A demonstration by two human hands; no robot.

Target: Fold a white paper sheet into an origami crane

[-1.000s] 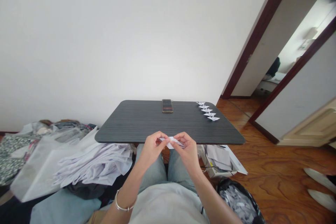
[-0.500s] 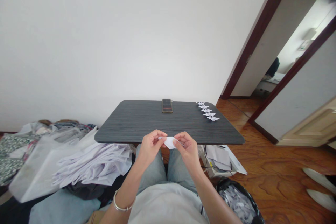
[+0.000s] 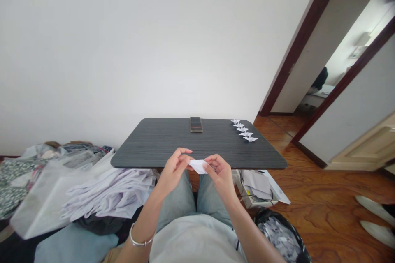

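L hand (image 3: 174, 168): fingers curled at L end of folded white paper (image 3: 199, 167), grip unclear.
R hand (image 3: 221, 176): fingers pinched paper's R end, holding it up over table's (image 3: 154, 144) near edge.
Origami cranes (image 3: 243, 130): in row at far R corner, out of hands' way.

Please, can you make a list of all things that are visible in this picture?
folded paper: one, white, between both hands
table: one, dark grey, in front of the person
phone: one, dark with gold edge, at the table's far edge
paper cranes: five, white, in a row at the table's far right corner
cloth pile: one, whitish, left of the knees
rubbish bag: one, black, with paper scraps, on the floor at right
wooden floor: one, reddish brown, at right
wall: one, white, behind the table
left hand: one, holding the paper
right hand: one, holding the paper
bangle: one, silver, on the left wrist
jeans: one pair, pale blue, on the legs
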